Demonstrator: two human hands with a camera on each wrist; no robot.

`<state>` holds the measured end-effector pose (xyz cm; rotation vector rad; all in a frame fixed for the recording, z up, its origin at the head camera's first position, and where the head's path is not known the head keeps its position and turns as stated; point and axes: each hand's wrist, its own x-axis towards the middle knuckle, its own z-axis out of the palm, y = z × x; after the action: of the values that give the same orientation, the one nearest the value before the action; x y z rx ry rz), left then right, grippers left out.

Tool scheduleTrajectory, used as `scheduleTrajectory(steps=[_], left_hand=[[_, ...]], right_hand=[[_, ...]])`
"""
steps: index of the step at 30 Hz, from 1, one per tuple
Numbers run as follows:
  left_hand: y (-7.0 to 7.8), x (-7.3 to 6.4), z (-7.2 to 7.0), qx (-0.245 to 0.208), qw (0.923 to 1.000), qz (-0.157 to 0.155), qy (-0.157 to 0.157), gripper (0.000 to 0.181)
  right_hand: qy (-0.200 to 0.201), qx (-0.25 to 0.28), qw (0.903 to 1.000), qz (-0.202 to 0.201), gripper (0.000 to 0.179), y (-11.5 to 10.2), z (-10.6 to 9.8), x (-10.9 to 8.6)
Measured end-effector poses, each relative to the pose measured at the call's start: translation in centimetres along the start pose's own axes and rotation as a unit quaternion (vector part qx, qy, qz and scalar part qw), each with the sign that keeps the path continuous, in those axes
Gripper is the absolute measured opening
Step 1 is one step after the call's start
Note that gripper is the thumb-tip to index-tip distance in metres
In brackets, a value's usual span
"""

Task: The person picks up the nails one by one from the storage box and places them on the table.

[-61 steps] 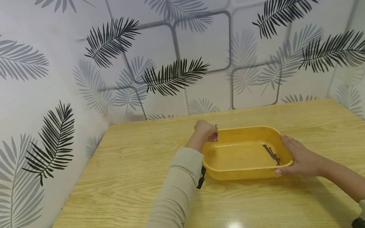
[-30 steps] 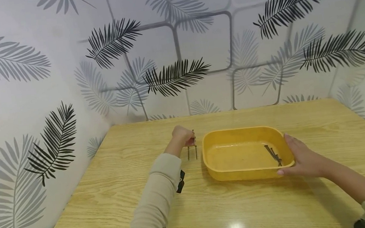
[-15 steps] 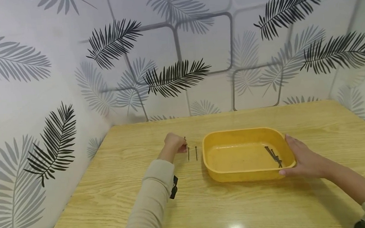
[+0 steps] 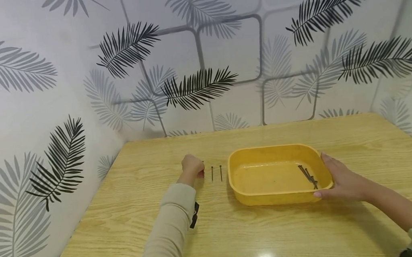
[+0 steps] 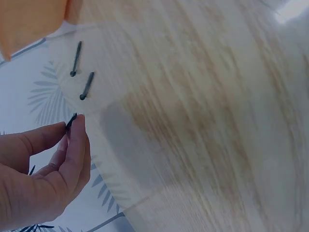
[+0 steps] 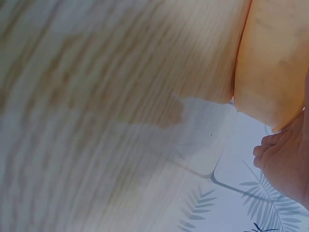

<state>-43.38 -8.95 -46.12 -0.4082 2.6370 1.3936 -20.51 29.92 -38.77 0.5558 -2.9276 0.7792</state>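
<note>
My left hand (image 4: 193, 166) is left of the yellow tray, low over the table, and pinches a dark screw (image 5: 71, 121) between thumb and fingertips. Just to its right, two similar screws (image 4: 212, 173) lie side by side on the wood, roughly parallel and a little apart. My right hand (image 4: 344, 180) grips the right end of the tray (image 4: 277, 198), with the thumb at the near corner and the fingers along the side wall. Inside the tray, several dark screws (image 4: 308, 176) lie in a loose pile near the right end.
The light wooden table (image 4: 127, 231) ends at a wall (image 4: 229, 58) with a leaf pattern behind, and another wall stands at the left. A black strap (image 4: 194, 215) sits on the left sleeve (image 4: 166, 228).
My left hand has moved left from the tray, past the two screws on the table, and lowered with its screw. My right hand has stayed on the tray.
</note>
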Motion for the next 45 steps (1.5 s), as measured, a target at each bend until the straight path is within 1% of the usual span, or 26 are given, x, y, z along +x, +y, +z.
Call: scheduleTrajectory(steps=[1,2,3,4,5,6,7,8,9,10,12,13,15,17,18,20,23,25,29,30,33,37,45], left_hand=[[-0.7,0.5,0.3,0.026,0.9992,0.026,0.018,0.014],[-1.1,0.6,0.6,0.054,0.9968,0.048,0.035,0.007],[-1.1,0.3,0.6,0.075,0.9943,0.06,0.048,0.01],[-0.9,-0.6,0.4,0.09,0.9921,0.066,0.058,0.016],[-0.5,-1.7,0.1,0.098,0.9903,0.073,0.065,0.022],[0.1,-2.9,-0.3,0.109,0.9885,0.074,0.073,0.027],[0.8,-4.4,-0.8,0.114,0.9881,0.072,0.075,0.03],[1.8,-6.0,-1.5,0.113,0.9902,0.056,0.06,0.031],[2.7,-7.7,-2.1,0.113,0.9912,0.047,0.05,0.034],[3.6,-9.3,-2.7,0.113,0.9918,0.041,0.042,0.036],[4.9,-12.0,-3.7,0.113,0.992,0.041,0.038,0.041],[5.4,-13.2,-4.1,0.113,0.992,0.042,0.037,0.042],[6.2,-15.1,-4.8,0.112,0.9919,0.048,0.037,0.044],[6.8,-16.3,-5.2,0.111,0.9919,0.048,0.039,0.043],[6.8,-16.3,-5.2,0.111,0.9917,0.05,0.04,0.043],[6.3,-15.4,-4.8,0.119,0.9903,0.054,0.047,0.041],[5.4,-13.7,-4.0,0.125,0.989,0.058,0.054,0.037],[4.8,-12.5,-3.5,0.128,0.9882,0.062,0.057,0.028],[4.4,-11.8,-3.1,0.124,0.9889,0.061,0.056,0.01],[4.4,-11.7,-3.1,0.125,0.9885,0.061,0.057,0.007],[4.5,-11.8,-3.0,0.126,0.9889,0.053,0.058,0.007],[4.4,-11.8,-2.9,0.131,0.9882,0.052,0.059,0.008],[4.3,-11.7,-2.8,0.128,0.9893,0.048,0.051,0.009]], right_hand=[[-0.001,0.0,1.0,0.002,0.116,0.0,0.0,0.0],[-0.002,-0.002,1.0,0.004,0.116,0.0,0.0,0.0],[-0.003,-0.003,1.0,0.005,0.116,0.0,0.0,0.0],[-0.002,-0.004,1.0,0.004,0.116,0.0,0.0,0.0],[-0.002,-0.005,1.0,0.004,0.116,0.0,0.0,0.0],[-0.001,-0.006,1.0,0.003,0.116,0.0,0.0,0.0],[-0.001,-0.007,1.0,0.003,0.116,0.0,0.0,0.0],[-0.001,-0.009,1.0,0.003,0.116,0.0,0.1,0.1],[0.0,-0.009,1.0,0.003,0.116,0.0,0.1,0.1],[0.0,-0.009,1.0,0.003,0.115,0.0,0.1,0.1],[0.0,-0.01,0.9999,0.003,0.115,0.1,0.0,0.1],[0.0,-0.009,0.9999,0.003,0.115,0.0,0.0,0.1],[0.001,-0.008,1.0,0.002,0.115,0.0,0.0,0.2],[0.001,-0.006,1.0,0.002,0.114,0.0,0.0,0.2],[0.001,-0.005,1.0,0.002,0.114,0.0,-0.1,0.1],[0.0,-0.004,1.0,0.004,0.114,0.0,-0.1,0.1],[-0.003,-0.001,0.9999,0.01,0.115,0.0,-0.1,0.1],[-0.004,0.0,0.9999,0.01,0.115,0.0,-0.1,0.1],[-0.002,0.001,1.0,0.008,0.114,0.1,-0.1,0.1],[-0.001,0.001,1.0,0.007,0.114,0.1,-0.1,0.1],[-0.001,0.003,1.0,0.009,0.114,0.1,-0.1,0.1],[-0.001,0.005,0.9999,0.009,0.114,-0.1,-0.1,0.0],[-0.005,0.007,0.9999,0.009,0.115,0.0,-0.1,0.0]])
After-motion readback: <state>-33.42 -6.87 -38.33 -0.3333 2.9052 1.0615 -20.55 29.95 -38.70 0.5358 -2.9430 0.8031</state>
